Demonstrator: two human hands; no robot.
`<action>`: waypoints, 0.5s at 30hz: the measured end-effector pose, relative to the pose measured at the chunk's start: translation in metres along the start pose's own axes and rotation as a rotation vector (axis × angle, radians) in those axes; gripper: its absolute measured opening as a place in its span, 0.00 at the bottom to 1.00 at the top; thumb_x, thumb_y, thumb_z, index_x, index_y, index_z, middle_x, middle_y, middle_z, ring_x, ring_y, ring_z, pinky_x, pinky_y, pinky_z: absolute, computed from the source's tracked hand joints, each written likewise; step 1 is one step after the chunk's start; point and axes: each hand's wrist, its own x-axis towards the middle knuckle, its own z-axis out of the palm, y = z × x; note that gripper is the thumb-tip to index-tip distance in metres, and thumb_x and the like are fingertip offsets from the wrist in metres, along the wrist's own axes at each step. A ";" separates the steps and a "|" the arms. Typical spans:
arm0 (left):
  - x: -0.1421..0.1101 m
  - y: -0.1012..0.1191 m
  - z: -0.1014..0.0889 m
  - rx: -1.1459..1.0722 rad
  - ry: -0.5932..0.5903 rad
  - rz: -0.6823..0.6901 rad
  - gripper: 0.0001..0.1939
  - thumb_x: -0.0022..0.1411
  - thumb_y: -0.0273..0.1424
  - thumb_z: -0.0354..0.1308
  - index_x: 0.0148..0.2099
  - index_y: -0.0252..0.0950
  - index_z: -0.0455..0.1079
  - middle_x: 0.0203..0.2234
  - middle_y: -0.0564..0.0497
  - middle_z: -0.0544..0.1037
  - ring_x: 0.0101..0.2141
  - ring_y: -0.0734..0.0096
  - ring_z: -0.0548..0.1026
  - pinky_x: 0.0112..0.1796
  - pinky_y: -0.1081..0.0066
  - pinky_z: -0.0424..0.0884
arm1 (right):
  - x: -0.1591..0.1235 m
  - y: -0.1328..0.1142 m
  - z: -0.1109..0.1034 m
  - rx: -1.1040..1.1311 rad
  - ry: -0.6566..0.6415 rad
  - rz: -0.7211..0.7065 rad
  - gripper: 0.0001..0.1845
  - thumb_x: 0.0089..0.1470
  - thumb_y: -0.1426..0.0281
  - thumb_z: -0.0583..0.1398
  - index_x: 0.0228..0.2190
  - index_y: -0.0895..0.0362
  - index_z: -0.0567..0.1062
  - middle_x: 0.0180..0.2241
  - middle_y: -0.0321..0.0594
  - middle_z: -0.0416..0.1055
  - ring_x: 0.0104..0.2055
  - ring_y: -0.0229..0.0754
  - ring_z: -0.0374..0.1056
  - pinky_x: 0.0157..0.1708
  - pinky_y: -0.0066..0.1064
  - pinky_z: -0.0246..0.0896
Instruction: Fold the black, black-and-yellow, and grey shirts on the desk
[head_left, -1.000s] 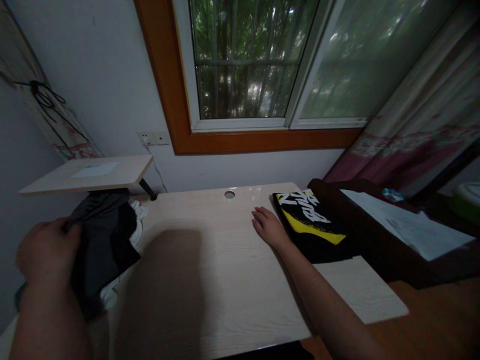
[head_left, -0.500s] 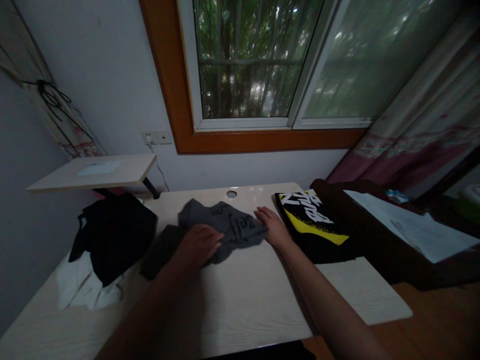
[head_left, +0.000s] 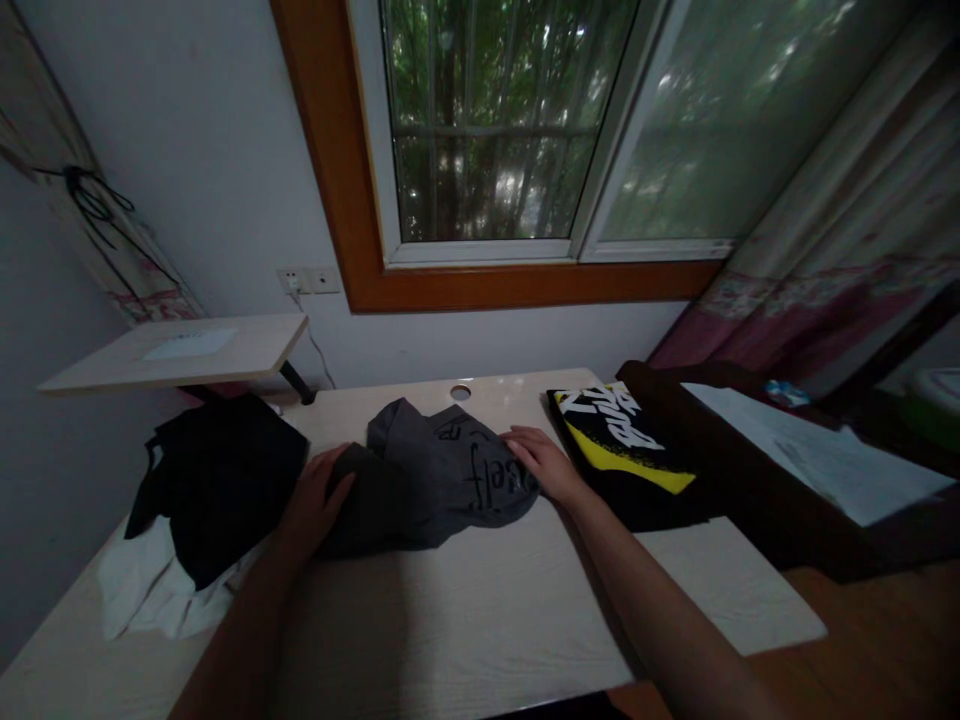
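A grey T-shirt [head_left: 442,470] with dark lettering lies partly folded and wrinkled on the pale wooden desk [head_left: 480,620]. At its left end, over a darker grey part, rests my left hand [head_left: 319,497], thumb apart from the fingers. My right hand [head_left: 544,462] touches the shirt's right edge by the lettering, its fingers stretched out. Close to the right hand lies a folded black garment [head_left: 622,450] with white letters and a yellow band. Beyond the left hand is a heap with a black garment [head_left: 225,480] on top of a white cloth [head_left: 154,580].
A small raised shelf [head_left: 112,370] with a paper on it stands at the back left, above the black heap. The wall socket [head_left: 307,280] has a cord running down behind the desk. At the right, a white sheet [head_left: 810,450] lies on a dark brown surface.
My left hand has moved left, from the middle of the grey T-shirt to its left end. The shirt now lies wider and shows more lettering. My right hand stays at the right edge.
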 end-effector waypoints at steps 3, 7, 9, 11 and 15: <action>-0.010 -0.012 0.009 0.036 -0.028 -0.066 0.29 0.67 0.45 0.54 0.64 0.36 0.64 0.59 0.39 0.73 0.59 0.52 0.71 0.61 0.49 0.64 | -0.001 -0.006 -0.004 0.103 0.013 0.027 0.19 0.66 0.54 0.56 0.45 0.49 0.82 0.47 0.44 0.79 0.56 0.54 0.70 0.59 0.53 0.62; -0.009 -0.002 0.015 0.034 -0.068 -0.061 0.23 0.65 0.46 0.56 0.54 0.36 0.73 0.49 0.40 0.79 0.51 0.49 0.76 0.55 0.49 0.70 | -0.005 -0.018 -0.009 0.238 0.052 0.020 0.19 0.66 0.54 0.56 0.49 0.50 0.80 0.48 0.45 0.77 0.53 0.52 0.71 0.56 0.49 0.65; -0.008 0.008 0.016 -0.006 -0.101 -0.072 0.22 0.65 0.46 0.55 0.52 0.36 0.74 0.48 0.40 0.80 0.50 0.50 0.77 0.55 0.50 0.70 | -0.008 -0.030 -0.008 0.231 0.051 -0.064 0.23 0.65 0.54 0.57 0.56 0.50 0.75 0.54 0.47 0.74 0.58 0.53 0.68 0.59 0.49 0.63; -0.008 0.018 0.019 -0.075 -0.130 -0.111 0.23 0.65 0.46 0.55 0.54 0.36 0.73 0.50 0.41 0.80 0.51 0.50 0.77 0.56 0.51 0.70 | -0.012 -0.046 -0.002 0.132 -0.007 -0.185 0.30 0.61 0.52 0.61 0.61 0.50 0.70 0.60 0.50 0.68 0.63 0.56 0.62 0.63 0.52 0.58; -0.014 0.038 0.030 -0.273 -0.208 -0.198 0.30 0.64 0.48 0.57 0.61 0.37 0.70 0.57 0.41 0.77 0.57 0.49 0.74 0.60 0.50 0.67 | -0.015 -0.076 0.019 -0.108 -0.144 -0.407 0.44 0.52 0.48 0.68 0.65 0.49 0.66 0.66 0.50 0.62 0.68 0.62 0.54 0.67 0.60 0.46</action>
